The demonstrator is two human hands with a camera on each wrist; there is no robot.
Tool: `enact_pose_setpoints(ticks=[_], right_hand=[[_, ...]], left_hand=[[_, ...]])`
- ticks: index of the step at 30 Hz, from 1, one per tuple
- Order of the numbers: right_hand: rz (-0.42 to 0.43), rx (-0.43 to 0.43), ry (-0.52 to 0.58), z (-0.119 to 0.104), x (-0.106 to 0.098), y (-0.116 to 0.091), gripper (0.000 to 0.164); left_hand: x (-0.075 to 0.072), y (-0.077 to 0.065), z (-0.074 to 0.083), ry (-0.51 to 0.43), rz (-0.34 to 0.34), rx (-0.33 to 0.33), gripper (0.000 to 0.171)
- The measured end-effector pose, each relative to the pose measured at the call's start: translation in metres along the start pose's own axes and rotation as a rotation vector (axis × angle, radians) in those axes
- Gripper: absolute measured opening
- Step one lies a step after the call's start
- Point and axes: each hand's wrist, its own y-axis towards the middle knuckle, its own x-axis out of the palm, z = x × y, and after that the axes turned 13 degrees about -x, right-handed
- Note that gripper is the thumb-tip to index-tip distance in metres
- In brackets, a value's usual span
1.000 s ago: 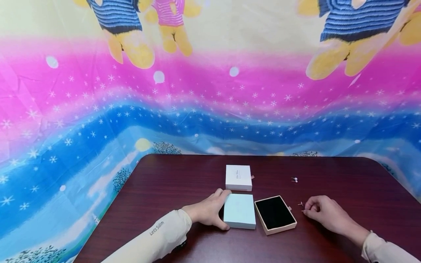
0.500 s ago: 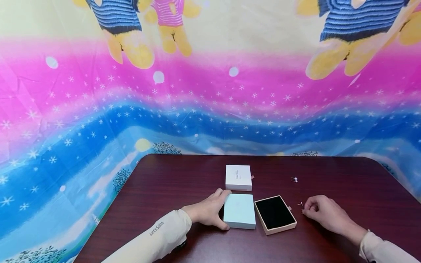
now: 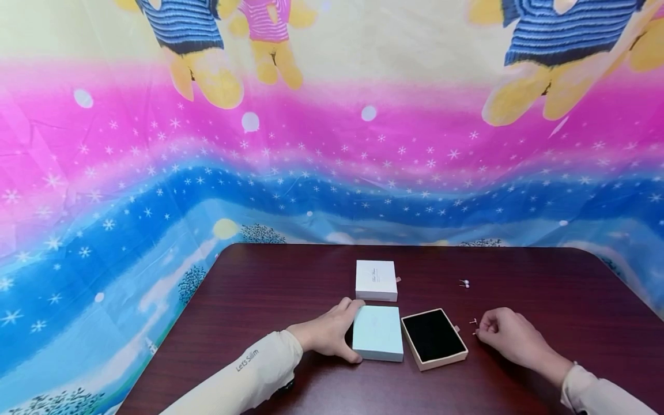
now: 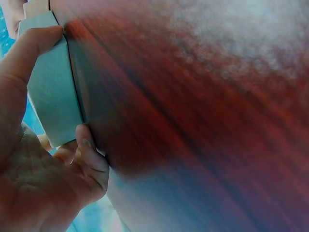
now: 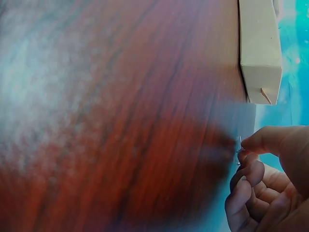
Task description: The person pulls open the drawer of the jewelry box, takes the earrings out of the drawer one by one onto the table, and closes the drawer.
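Note:
My left hand [image 3: 329,331] grips a pale mint box [image 3: 377,332] by its left end, thumb at the near corner and fingers at the far one. In the left wrist view the thumb and fingers span the mint box [image 4: 55,92]. Right of it lies an open drawer-style box [image 3: 434,339] with a black lining, cream walls and a small pull tab. Thumb and index finger of my right hand [image 3: 510,335] pinch a tiny stud earring [image 5: 240,141], low over the table. A second small stud earring [image 3: 473,321] lies just beyond those fingertips.
A white box [image 3: 376,280] with dark lettering and a ribbon tab sits behind the mint box. Two pearl-like studs [image 3: 464,283] lie farther back on the right. The dark red wooden table [image 3: 270,276] meets a printed cloth backdrop [image 3: 332,144].
My right hand and sleeve have shifted slightly left, and the pinched earring shows a little higher at the fingertips. The left hand and the boxes have stayed put.

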Motion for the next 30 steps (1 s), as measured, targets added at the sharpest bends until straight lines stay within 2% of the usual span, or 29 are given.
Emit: enact_pose_setpoints(ticks=[11,30], right_hand=[[0.010,0.008,-0.025,-0.0002,-0.0014,0.0033,0.017],[0.005,0.006,0.013,-0.0009,-0.0083,0.0007,0.017]], left_hand=[[-0.0011,0.0017,0.0002,-0.002,0.007,0.000,0.105],[0.0012,0.0013,-0.0018,-0.014,-0.003,0.005,0.105]])
